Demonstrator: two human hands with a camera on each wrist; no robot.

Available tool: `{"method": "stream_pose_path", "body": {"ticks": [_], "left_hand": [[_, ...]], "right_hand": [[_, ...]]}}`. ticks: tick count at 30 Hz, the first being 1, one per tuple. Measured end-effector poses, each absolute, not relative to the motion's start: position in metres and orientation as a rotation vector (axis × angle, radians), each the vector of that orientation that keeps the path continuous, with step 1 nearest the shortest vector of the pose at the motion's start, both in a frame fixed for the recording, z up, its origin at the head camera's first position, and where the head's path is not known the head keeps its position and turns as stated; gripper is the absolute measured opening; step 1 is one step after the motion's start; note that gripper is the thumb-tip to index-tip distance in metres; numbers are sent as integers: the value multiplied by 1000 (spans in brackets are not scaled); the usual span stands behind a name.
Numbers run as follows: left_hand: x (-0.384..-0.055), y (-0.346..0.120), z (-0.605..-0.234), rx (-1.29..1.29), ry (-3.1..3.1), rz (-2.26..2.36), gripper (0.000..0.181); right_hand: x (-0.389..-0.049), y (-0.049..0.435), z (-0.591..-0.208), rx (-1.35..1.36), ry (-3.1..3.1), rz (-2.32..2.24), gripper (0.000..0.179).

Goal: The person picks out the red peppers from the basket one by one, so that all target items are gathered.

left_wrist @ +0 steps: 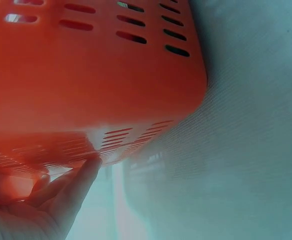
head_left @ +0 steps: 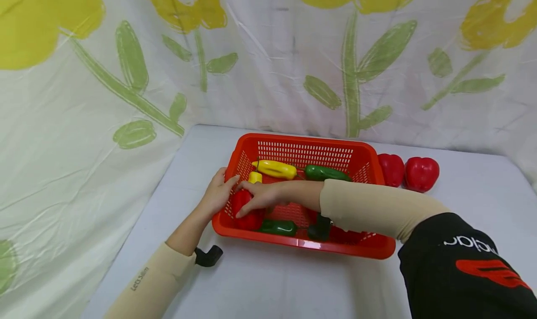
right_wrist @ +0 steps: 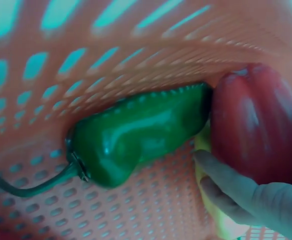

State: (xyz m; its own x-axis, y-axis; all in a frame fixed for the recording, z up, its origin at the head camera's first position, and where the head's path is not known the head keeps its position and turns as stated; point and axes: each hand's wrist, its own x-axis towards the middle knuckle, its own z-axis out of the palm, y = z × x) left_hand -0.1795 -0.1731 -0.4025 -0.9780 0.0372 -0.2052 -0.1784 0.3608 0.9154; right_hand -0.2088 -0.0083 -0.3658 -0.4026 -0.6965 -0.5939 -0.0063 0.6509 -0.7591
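Note:
A red plastic basket with slotted walls sits on the table. My left hand grips its left end wall, thumb at the rim; the left wrist view shows those fingers against the outside of the wall. Inside the basket at that end, my right hand holds a red bell pepper, thumb and fingers spread around it. The right wrist view shows this red bell pepper beside a long green pepper, with a yellow pepper partly hidden under the fingers.
Toward the basket's back wall lie a yellow pepper and another green pepper. My right forearm covers part of the basket. Two red bell peppers stand on the white table just right of the basket. A flower-printed cloth hangs behind.

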Motion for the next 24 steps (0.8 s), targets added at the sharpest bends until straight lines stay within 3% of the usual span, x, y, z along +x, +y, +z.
{"method": "stream_pose_path", "body": {"ticks": [6, 14, 24], "left_hand": [[-180, -172, -403, -116, 2426, 1666, 37], [-178, -170, -403, -113, 2417, 1680, 36], [-178, -170, -403, -109, 2453, 1668, 34]], "right_hand": [[-205, -11, -371, -588, 1919, -910, 63], [-204, -13, -374, -573, 1962, -940, 74], [-210, -11, -374, -685, 1975, -880, 60]]}}
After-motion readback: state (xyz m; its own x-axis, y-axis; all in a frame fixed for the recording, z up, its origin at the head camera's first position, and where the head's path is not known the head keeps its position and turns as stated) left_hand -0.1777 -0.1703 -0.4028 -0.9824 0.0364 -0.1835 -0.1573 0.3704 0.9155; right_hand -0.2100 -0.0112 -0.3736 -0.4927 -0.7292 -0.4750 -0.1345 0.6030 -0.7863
